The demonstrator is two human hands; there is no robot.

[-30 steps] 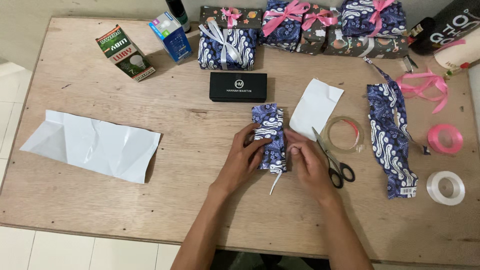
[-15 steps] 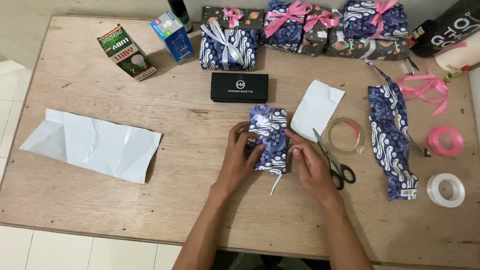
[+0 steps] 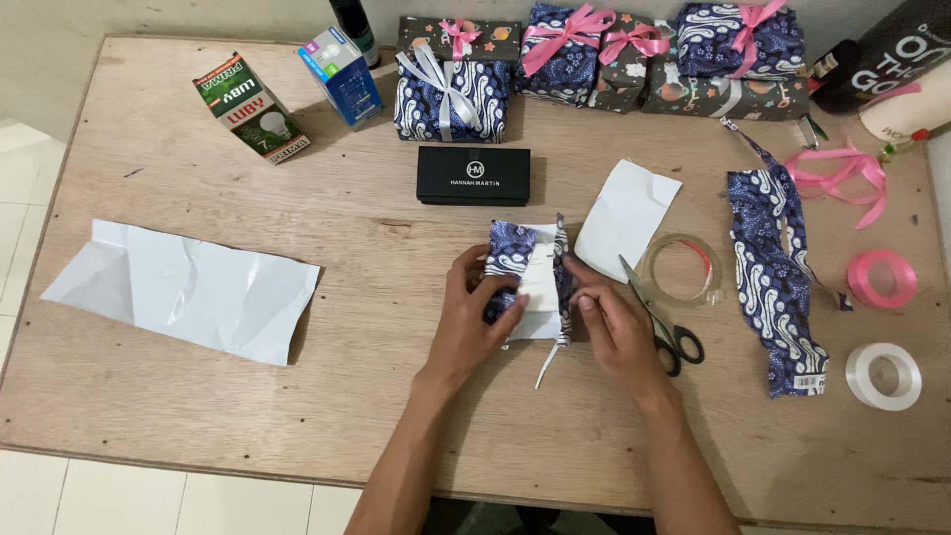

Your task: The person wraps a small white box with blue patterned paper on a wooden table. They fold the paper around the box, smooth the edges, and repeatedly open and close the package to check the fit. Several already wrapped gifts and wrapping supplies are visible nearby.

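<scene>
A small box partly wrapped in blue-and-white patterned paper (image 3: 532, 277) lies at the middle of the wooden table (image 3: 396, 396); the paper's white underside shows on top. My left hand (image 3: 475, 322) presses the left flap of paper against the box. My right hand (image 3: 609, 322) pinches the right flap, which stands up along the box's right edge. Both hands grip the same parcel. A thin white strip hangs from its near end.
Scissors (image 3: 662, 322) and a clear tape roll (image 3: 680, 268) lie just right of my right hand. A black box (image 3: 474, 175), white paper scrap (image 3: 626, 218), large white sheet (image 3: 183, 287), patterned paper strip (image 3: 778, 267), ribbon rolls (image 3: 882, 279) and several wrapped gifts (image 3: 451, 84) surround them.
The paper on top of the box has come apart: the right flap now stands up and the white underside shows, where before the patterned side covered the top.
</scene>
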